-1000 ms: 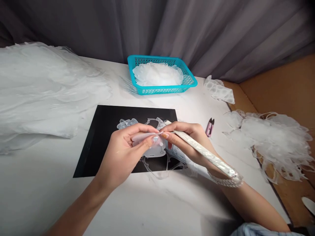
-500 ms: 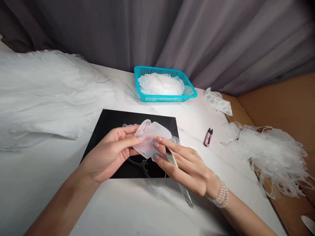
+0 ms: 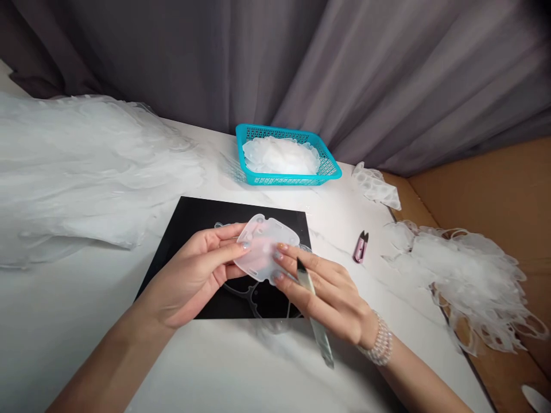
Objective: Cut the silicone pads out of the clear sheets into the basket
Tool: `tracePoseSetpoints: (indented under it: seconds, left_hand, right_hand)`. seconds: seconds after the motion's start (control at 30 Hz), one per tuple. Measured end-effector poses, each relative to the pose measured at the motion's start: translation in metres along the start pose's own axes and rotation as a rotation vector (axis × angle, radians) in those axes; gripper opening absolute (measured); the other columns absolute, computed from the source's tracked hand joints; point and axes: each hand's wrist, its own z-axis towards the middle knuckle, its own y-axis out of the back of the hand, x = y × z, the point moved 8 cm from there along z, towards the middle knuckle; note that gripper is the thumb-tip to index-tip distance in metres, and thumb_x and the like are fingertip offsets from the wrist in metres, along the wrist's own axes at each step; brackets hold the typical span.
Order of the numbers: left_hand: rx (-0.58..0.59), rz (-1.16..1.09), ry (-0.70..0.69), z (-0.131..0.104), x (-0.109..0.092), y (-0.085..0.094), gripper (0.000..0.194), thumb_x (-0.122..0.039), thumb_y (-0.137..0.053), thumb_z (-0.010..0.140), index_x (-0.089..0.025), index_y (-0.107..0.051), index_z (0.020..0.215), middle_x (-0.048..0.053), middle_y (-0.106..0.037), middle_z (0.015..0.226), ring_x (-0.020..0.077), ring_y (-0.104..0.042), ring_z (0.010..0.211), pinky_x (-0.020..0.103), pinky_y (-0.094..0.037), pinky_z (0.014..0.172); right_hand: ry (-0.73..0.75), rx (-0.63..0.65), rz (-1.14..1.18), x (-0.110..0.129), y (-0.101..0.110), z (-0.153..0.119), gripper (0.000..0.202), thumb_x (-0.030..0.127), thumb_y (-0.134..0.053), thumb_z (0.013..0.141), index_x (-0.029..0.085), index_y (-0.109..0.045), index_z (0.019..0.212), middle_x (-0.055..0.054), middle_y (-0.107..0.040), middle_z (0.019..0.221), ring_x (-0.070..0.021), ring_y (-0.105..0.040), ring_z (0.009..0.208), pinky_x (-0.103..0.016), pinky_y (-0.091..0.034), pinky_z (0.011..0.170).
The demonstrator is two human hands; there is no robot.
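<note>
My left hand (image 3: 202, 269) pinches a thin, translucent white die-cut sheet (image 3: 260, 246) with rounded, notched edges and small slots, thumb on top and fingers beneath. On the sheet's right side rest the fingertips of my right hand (image 3: 322, 289). Metal tweezers (image 3: 316, 327) are tucked between that hand's fingers, their dark tip upward and the other end hanging toward the table. Below both hands lies a black square mat (image 3: 172, 252). Clear outline-shaped offcuts (image 3: 245, 293) lie on it, partly hidden by the hands.
A turquoise basket (image 3: 293, 180) at the back holds a heap of white translucent pieces (image 3: 282, 155). Pink thread snips (image 3: 360, 248) lie to the right. White scraps (image 3: 469, 281) spill over a cardboard box (image 3: 482, 189). A big pile of translucent sheets (image 3: 77, 183) covers the left.
The view has shifted slightly, so the scene sits a little lower. My right fingertips have slid slightly right on the sheet, and the tweezers hang a bit steeper. My left hand keeps its pinch.
</note>
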Motion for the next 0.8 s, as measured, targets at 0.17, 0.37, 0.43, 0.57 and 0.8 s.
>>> tracePoseSetpoints:
  seconds: [0.17, 0.37, 0.43, 0.57, 0.8]
  left_hand:
    - [-0.347, 0.433, -0.178, 0.008, -0.008, 0.038, 0.055, -0.051, -0.056, 0.091, -0.020, -0.058, 0.136, 0.015, -0.064, 0.137, 0.0296, -0.061, 0.126, 0.044, -0.050, 0.105]
    - [-0.525, 1.188, -0.372, 0.040, -0.011, 0.050, 0.050, -0.035, -0.051, 0.090, -0.008, -0.059, 0.132, 0.021, -0.061, 0.135, 0.0357, -0.050, 0.133, 0.052, -0.038, 0.112]
    - [-0.537, 1.273, -0.381, 0.049, -0.009, 0.048, 0.049, -0.034, -0.052, 0.090, -0.008, -0.061, 0.129, 0.022, -0.064, 0.129, 0.0384, -0.052, 0.128, 0.057, -0.040, 0.106]
    - [-0.538, 1.420, -0.351, 0.059, -0.005, 0.039, 0.043, -0.043, -0.059, 0.091, -0.013, -0.063, 0.122, 0.013, -0.069, 0.110, 0.0325, -0.060, 0.115, 0.058, -0.044, 0.099]
    - [-0.379, 1.576, -0.284, 0.066, -0.003, 0.030, 0.030, -0.043, -0.059, 0.095, -0.015, -0.067, 0.102, 0.005, -0.069, 0.098, 0.0194, -0.067, 0.092, 0.043, -0.054, 0.087]
  right_hand:
    - [-0.640, -0.307, -0.107, -0.097, 0.024, -0.011, 0.011, 0.021, -0.063, 0.094, 0.017, -0.073, 0.095, -0.004, -0.074, 0.077, -0.0154, -0.070, 0.062, -0.028, -0.059, 0.063]
    - [-1.034, -0.415, 0.307, -0.235, 0.004, 0.030, 0.028, 0.036, -0.060, 0.095, 0.011, -0.070, 0.099, -0.003, -0.068, 0.075, -0.0125, -0.065, 0.061, -0.022, -0.053, 0.054]
    - [-1.081, -0.384, 0.351, -0.264, -0.019, 0.048, 0.024, 0.031, -0.057, 0.098, 0.009, -0.069, 0.096, -0.003, -0.067, 0.075, -0.0110, -0.064, 0.061, -0.021, -0.054, 0.056]
    - [-1.210, -0.369, 0.329, -0.297, -0.043, 0.051, 0.022, 0.032, -0.061, 0.099, 0.011, -0.064, 0.104, -0.003, -0.067, 0.089, -0.0114, -0.065, 0.070, -0.026, -0.057, 0.064]
    - [-1.155, -0.279, 0.150, -0.250, 0.018, -0.019, 0.038, 0.041, -0.041, 0.104, 0.010, -0.062, 0.112, -0.010, -0.068, 0.100, -0.0166, -0.065, 0.085, -0.026, -0.054, 0.071]
